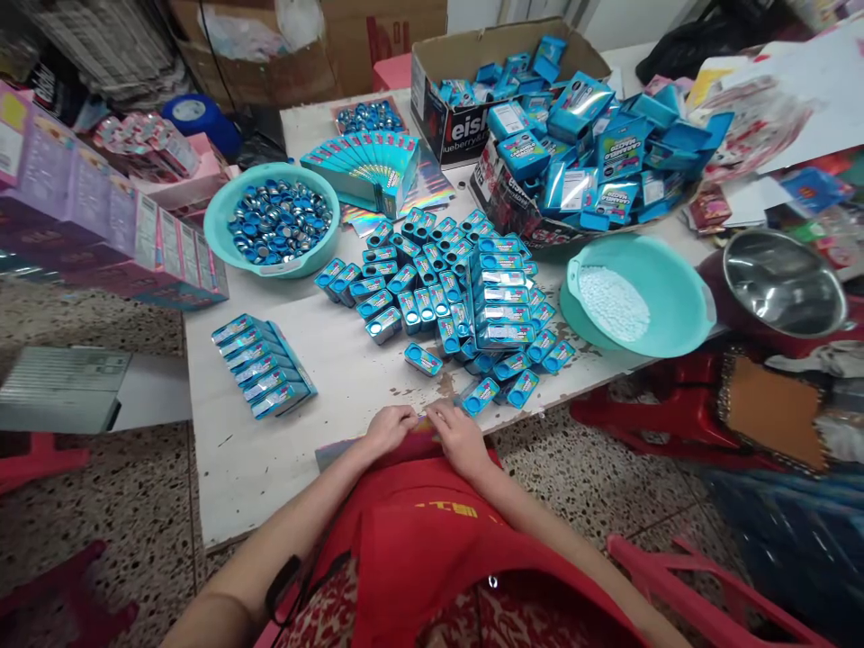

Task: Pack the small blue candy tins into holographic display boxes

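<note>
At the table's near edge, my left hand [391, 428] and my right hand [462, 439] are close together with their fingers curled in. Both are closed on a shiny printed sheet [330, 451], mostly hidden by the hands and the red apron. Just beyond them lies a small blue tin [423, 359] with a round hole in its top. Many similar blue tins [425, 306] are crowded behind it. A row of blue tins in a display tray [503, 301] stands among them. Off to the left, another filled display tray [263, 364] sits by itself.
A turquoise basin [324, 256] holds round blue-and-silver pieces; another turquoise basin [679, 333] contains white pellets. Behind are fanned blue cartons [368, 166] and cardboard boxes [437, 117] of blue packages. A metal pot [776, 288] stands at right, stacked purple boxes [101, 202] at left.
</note>
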`<state>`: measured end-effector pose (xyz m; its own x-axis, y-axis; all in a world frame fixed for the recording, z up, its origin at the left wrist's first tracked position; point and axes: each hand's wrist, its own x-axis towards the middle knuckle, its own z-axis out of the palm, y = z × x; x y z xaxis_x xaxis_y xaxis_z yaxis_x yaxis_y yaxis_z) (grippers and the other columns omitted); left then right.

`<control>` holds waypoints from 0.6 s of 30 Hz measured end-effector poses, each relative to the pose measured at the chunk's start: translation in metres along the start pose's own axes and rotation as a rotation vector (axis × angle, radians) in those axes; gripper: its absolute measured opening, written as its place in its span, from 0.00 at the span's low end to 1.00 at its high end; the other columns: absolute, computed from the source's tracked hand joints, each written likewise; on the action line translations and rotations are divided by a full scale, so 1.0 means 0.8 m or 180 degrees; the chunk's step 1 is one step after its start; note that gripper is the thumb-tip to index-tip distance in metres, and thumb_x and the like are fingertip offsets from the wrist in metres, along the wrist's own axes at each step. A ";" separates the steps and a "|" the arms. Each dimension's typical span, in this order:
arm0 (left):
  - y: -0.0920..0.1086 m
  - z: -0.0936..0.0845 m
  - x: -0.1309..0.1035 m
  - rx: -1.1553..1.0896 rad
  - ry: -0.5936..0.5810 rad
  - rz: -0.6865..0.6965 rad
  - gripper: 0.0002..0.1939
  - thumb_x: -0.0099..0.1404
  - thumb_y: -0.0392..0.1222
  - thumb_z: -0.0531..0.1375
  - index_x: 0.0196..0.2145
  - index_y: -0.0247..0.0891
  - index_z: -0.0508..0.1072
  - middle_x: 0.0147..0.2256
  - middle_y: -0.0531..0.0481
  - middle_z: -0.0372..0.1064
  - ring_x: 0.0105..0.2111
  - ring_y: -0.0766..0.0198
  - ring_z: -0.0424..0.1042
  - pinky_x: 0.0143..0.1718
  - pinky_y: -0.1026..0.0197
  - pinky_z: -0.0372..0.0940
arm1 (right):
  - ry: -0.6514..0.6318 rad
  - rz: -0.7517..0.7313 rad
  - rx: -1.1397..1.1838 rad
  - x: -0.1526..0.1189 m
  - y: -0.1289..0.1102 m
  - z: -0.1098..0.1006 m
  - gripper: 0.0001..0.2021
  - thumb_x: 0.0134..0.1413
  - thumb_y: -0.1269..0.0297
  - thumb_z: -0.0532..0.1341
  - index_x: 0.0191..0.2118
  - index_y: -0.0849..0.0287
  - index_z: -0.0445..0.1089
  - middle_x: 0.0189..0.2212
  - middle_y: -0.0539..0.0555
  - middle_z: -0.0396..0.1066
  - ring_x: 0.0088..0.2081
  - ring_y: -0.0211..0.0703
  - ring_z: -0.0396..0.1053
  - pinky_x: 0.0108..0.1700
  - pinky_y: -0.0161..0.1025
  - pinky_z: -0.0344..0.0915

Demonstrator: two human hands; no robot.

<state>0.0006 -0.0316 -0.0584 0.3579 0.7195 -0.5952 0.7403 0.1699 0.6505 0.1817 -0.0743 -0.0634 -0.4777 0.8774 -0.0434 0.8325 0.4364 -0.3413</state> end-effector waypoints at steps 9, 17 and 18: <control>-0.003 0.004 0.006 -0.0018 0.0080 -0.0044 0.12 0.58 0.41 0.51 0.28 0.35 0.73 0.26 0.50 0.70 0.28 0.64 0.64 0.31 0.64 0.54 | -0.0359 -0.0491 -0.0141 -0.013 0.009 0.005 0.27 0.54 0.78 0.48 0.61 0.67 0.53 0.61 0.64 0.54 0.59 0.54 0.55 0.49 0.47 0.64; -0.008 0.002 0.011 -0.0224 0.0054 -0.0116 0.12 0.56 0.40 0.51 0.28 0.35 0.73 0.23 0.52 0.66 0.26 0.65 0.62 0.29 0.64 0.53 | -0.0481 -0.0583 -0.0072 -0.012 0.009 0.006 0.23 0.56 0.77 0.50 0.58 0.65 0.59 0.60 0.64 0.55 0.61 0.54 0.53 0.50 0.48 0.64; -0.009 0.002 0.011 -0.0236 0.0055 -0.0119 0.12 0.55 0.40 0.51 0.28 0.34 0.73 0.23 0.52 0.66 0.26 0.65 0.61 0.28 0.64 0.53 | -0.0480 -0.0614 -0.0033 -0.013 0.010 0.007 0.22 0.57 0.77 0.50 0.57 0.64 0.61 0.60 0.63 0.56 0.61 0.53 0.53 0.50 0.48 0.64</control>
<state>-0.0002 -0.0274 -0.0690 0.3204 0.7230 -0.6121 0.7086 0.2460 0.6614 0.1919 -0.0813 -0.0708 -0.6639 0.7384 -0.1183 0.7244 0.5956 -0.3471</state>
